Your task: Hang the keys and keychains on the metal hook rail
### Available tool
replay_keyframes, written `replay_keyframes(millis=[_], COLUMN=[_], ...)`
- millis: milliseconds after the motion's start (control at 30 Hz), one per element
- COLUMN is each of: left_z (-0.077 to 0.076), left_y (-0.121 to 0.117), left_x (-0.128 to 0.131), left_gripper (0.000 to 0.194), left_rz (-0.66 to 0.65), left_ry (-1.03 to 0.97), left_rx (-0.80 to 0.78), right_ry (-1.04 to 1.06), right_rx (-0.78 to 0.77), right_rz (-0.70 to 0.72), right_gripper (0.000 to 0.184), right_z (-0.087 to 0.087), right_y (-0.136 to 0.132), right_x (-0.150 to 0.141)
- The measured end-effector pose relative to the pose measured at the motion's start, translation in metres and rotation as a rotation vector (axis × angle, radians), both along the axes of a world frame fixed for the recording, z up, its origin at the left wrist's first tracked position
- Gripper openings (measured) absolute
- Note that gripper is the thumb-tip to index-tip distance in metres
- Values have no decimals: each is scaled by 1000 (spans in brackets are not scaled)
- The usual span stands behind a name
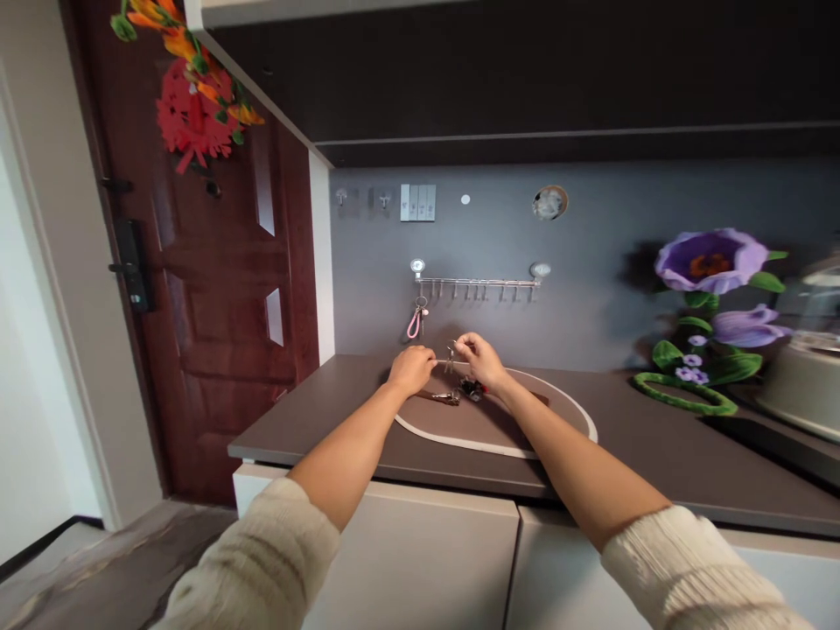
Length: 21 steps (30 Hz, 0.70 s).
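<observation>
My right hand (479,357) is raised over the oval mat, thumb and fingers pinching a ring from which small metal keys (450,357) hang. Just left of the keys is my left hand (413,369), its fingers curled together; whatever is in them is hidden. On the brown oval mat (499,446) with its pale rim, a bunch with a brown strap (446,397) lies below my hands. Beside it is a dark bundle (470,388) with a bit of red, too small to make out. A pink looped keychain (414,324) hangs from the left end of the wall hook rail (479,282).
The dark countertop (289,429) runs along the wall beneath an overhead cabinet (525,79). Purple fabric flowers (712,262) and a pale rounded appliance (804,385) stand at the right. A brown door (216,332) with red and orange decorations is at the left.
</observation>
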<state>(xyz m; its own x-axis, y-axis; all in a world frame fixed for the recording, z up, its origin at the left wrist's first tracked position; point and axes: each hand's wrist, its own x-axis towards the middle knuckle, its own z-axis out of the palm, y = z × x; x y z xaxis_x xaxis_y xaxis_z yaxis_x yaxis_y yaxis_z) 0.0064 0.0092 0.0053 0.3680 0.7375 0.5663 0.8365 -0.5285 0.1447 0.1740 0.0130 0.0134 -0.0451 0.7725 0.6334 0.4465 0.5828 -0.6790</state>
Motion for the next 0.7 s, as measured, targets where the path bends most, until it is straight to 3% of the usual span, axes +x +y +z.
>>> replay_keyframes(millis=[167,500,700], left_z=[-3,-6,-5], left_y=[5,9,9], left_x=[-3,-3,-2], left_gripper=[24,25,26], left_rz=[70,154,199], left_ry=[18,53,80], left_rx=[-42,-169,-181], right_ry=[161,334,515], right_rx=[-116,-226,-253], right_rz=[39,28,-44], right_gripper=[11,9,12], right_z=[11,66,85], right_y=[9,30,49], right_x=[-7,-39,-57])
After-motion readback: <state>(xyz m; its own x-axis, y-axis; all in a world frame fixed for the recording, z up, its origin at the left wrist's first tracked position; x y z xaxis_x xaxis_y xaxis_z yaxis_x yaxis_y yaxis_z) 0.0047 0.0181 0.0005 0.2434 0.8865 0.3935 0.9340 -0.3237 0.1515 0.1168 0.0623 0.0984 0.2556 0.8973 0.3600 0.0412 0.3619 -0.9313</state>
